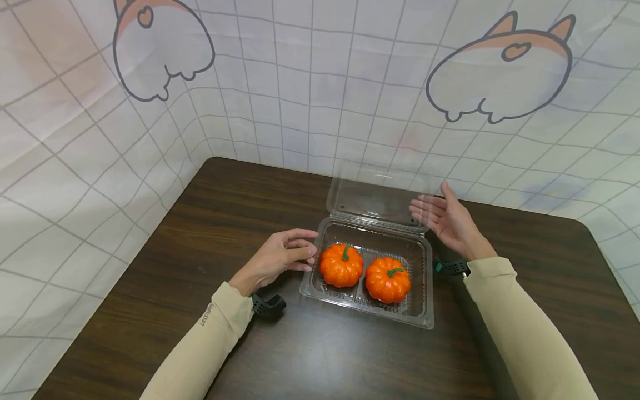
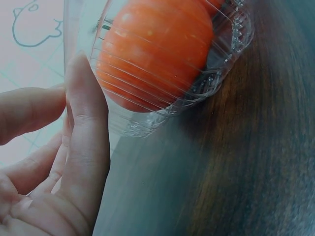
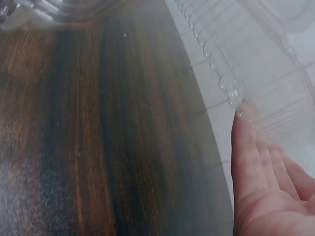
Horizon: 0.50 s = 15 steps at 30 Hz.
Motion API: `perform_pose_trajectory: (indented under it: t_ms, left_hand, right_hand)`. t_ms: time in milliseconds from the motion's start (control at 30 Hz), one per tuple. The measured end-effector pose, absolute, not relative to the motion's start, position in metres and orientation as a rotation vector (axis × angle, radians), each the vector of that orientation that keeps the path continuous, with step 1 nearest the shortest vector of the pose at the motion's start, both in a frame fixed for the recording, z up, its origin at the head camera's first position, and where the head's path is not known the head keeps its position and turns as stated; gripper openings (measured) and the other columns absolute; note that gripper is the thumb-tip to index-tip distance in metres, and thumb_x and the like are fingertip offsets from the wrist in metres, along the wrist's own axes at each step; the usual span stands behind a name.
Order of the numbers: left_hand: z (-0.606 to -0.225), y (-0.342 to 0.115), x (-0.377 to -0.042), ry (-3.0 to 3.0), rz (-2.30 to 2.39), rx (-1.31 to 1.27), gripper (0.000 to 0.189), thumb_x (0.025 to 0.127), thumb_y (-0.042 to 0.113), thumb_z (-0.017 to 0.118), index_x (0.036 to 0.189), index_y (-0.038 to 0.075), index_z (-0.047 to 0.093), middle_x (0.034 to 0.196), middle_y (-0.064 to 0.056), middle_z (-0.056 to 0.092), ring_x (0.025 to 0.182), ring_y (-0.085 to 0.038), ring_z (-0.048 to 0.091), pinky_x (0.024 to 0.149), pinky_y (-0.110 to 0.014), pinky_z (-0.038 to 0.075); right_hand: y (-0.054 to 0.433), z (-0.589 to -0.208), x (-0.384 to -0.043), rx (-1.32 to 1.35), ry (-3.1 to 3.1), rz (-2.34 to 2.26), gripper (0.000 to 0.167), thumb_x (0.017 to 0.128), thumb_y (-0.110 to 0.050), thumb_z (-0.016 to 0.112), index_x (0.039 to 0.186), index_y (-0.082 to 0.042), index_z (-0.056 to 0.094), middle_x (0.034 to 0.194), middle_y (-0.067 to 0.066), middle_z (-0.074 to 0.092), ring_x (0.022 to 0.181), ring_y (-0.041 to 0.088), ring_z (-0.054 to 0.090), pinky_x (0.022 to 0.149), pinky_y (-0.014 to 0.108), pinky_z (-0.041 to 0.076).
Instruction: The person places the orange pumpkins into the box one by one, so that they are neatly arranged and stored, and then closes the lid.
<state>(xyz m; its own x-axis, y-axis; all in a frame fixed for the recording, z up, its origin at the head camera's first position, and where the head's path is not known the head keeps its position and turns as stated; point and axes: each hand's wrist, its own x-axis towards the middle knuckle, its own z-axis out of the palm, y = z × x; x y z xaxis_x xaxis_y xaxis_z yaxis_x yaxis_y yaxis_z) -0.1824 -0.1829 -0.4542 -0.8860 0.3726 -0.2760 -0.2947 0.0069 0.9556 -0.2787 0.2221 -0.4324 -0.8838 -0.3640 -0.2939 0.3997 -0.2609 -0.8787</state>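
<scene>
A clear plastic clamshell box [image 1: 367, 308] stands on the table with its lid [image 1: 372, 194] raised at the back. Inside sit two small orange pumpkins with green stems, the left pumpkin [image 1: 341, 265] next to the right pumpkin [image 1: 387, 280]. At the box's left side, my left hand [image 1: 282, 253] pinches the rim between thumb and fingers. Through the ribbed wall, a pumpkin [image 2: 157, 54] shows close by in the left wrist view. My right hand [image 1: 452, 222] is at the lid's right edge, fingers straight, fingertips touching the clear plastic [image 3: 275, 83] from behind.
The dark wood-grain table [image 1: 200, 244] carries the box near its back edge. Close behind and to the left hangs a white grid-patterned cloth [image 1: 280, 94] with cartoon animal prints. Each wrist wears a black strap, such as the left strap [image 1: 269, 306].
</scene>
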Motion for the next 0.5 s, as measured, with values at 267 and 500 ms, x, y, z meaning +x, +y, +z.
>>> perform_pose_trajectory:
  t_ms: [267, 500]
  left_hand:
    - [-0.454, -0.184, -0.182, 1.829, 1.934, 0.090, 0.048, 0.100, 0.004, 0.065, 0.146, 0.002, 0.053, 0.104, -0.004, 0.070, 0.086, -0.015, 0.069, 0.081, -0.031, 0.066]
    - [-0.453, -0.184, -0.182, 1.837, 1.930, 0.086, 0.047, 0.100, 0.003, 0.065, 0.145, 0.003, 0.054, 0.104, -0.005, 0.069, 0.086, -0.015, 0.069, 0.081, -0.031, 0.066]
  right_hand:
    - [0.219, -0.425, -0.279, 0.020, 1.583, -2.142, 0.093, 0.103, -0.066, 0.038, 0.166, -0.005, 0.007, 0.174, 0.019, 0.011, 0.159, 0.028, 0.030, 0.107, 0.024, 0.054]
    - [0.217, -0.419, -0.279, 0.016, 1.600, -2.136, 0.093, 0.103, -0.067, 0.035, 0.166, -0.004, 0.008, 0.174, 0.021, 0.011, 0.139, 0.019, 0.053, 0.104, 0.022, 0.056]
